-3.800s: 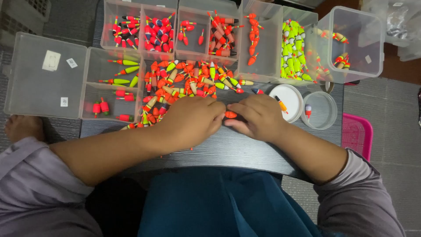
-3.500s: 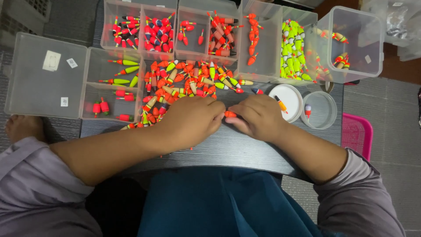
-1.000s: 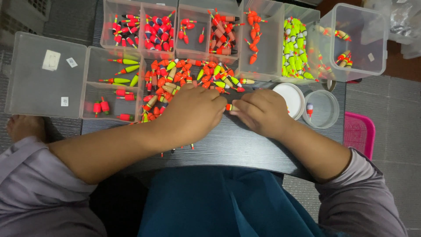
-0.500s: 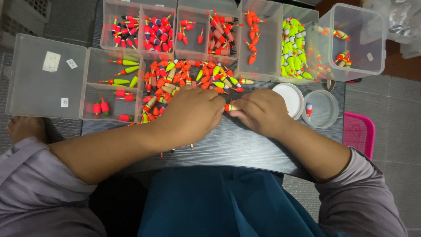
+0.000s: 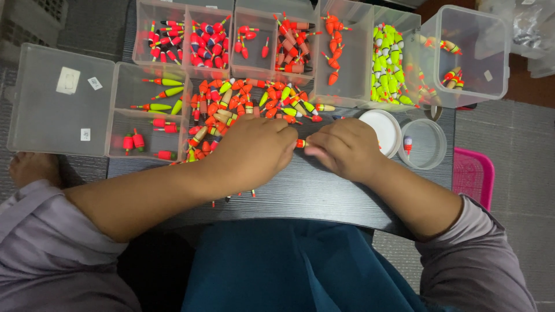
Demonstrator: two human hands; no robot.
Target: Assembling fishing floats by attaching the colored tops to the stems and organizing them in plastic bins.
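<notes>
Even bright light, sharp, soft shadows.

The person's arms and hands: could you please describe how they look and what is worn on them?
Both hands, left hand and right hand, are bare, with no gloves, rings or watch visible. The forearms are uncovered; loose greyish-purple sleeves are pushed up near the elbows.
</notes>
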